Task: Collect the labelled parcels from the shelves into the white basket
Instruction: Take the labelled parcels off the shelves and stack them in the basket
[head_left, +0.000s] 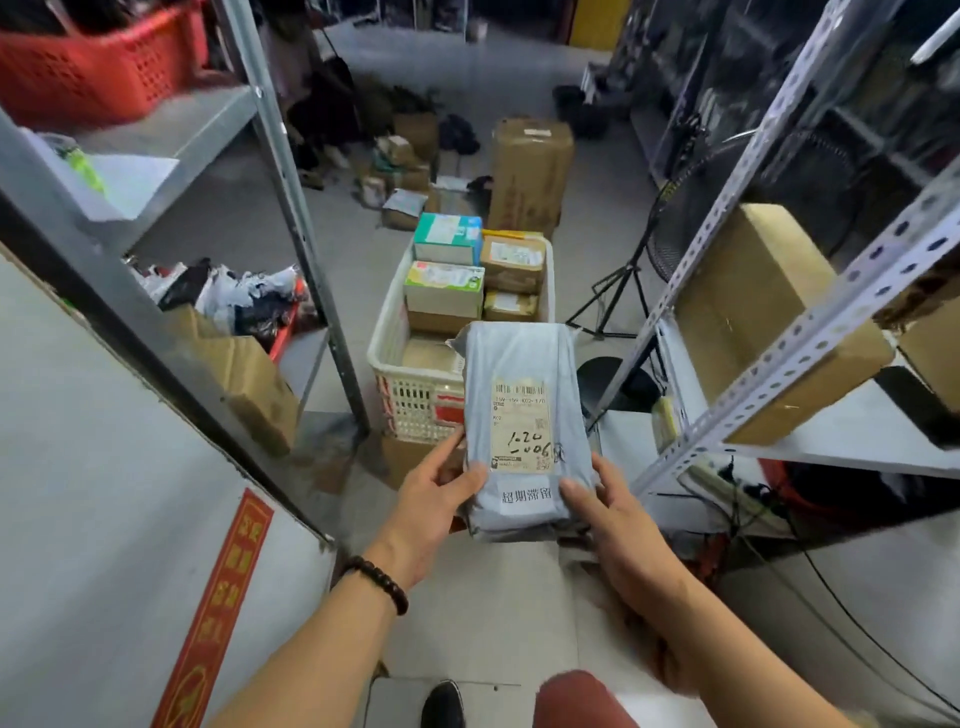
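Grey floor (493, 597) runs down an aisle between metal shelf racks. A white basket (387, 332) stands on the floor in the middle of the aisle. It holds a teal box (447, 236) at its far end, a green-and-white box (444, 283) nearer, and brown boxes (511, 262) along its right side. A tall brown carton (530, 171) stands just beyond it.

A grey parcel (524, 364) is held in the air in front of the basket's near right corner, label (522, 426) up, not in the basket. The left hand (431, 499), with a bead bracelet (376, 582) at the wrist, grips its near left corner, thumb on top and fingers (448, 449) curled along the edge. The right hand (608, 509) grips the near right corner in the same way.

A red basket (93, 73) sits on the upper left shelf, and a large cardboard box (763, 312) on the right shelf.
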